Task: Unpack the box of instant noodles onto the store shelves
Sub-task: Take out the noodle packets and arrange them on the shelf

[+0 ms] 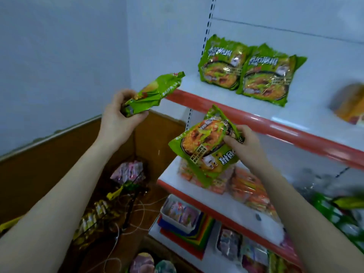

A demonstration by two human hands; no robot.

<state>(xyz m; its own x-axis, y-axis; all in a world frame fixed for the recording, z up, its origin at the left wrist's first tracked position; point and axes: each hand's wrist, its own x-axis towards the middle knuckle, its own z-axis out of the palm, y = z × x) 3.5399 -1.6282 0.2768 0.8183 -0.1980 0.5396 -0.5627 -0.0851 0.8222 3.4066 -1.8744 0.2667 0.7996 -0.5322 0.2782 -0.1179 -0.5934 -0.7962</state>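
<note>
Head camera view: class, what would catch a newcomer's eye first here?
Bright green noodle packets: the left hand grips one crumpled packet at upper left, the right hand holds a second packet mid-frame. Two shelved packets stand on the red-edged top shelf.

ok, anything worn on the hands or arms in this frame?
Nothing visible. The left hand and right hand are ungloved, with no rings or watch showing. Both forearms are bare to the frame edge, with no sleeves in view.
</note>
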